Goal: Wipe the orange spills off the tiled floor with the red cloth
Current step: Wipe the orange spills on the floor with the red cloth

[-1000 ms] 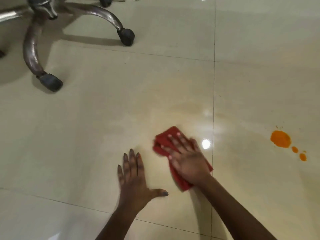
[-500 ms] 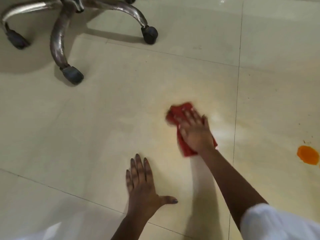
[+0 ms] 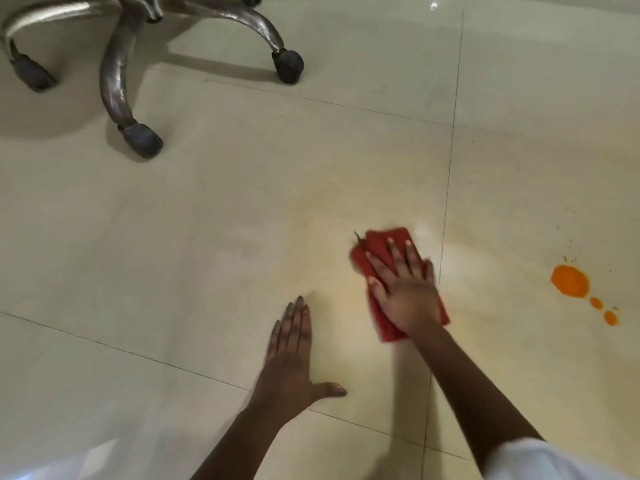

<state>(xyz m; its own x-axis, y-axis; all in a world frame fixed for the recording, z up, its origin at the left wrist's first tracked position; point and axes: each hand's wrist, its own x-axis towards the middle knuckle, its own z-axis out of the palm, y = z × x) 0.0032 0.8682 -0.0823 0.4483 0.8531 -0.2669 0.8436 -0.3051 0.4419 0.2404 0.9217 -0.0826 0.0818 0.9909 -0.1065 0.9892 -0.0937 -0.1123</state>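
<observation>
both forearms are bare from wrist to past the elbow. a white sleeve covers the right upper arm at the bottom right corner, its edge loose and rounded. pale white fabric, blurred, shows at the bottom left corner. the left hand has long nails with a dark greyish polish. the right hand has lighter, pinkish nails. no rings, watch or bracelets show on either wrist.
</observation>
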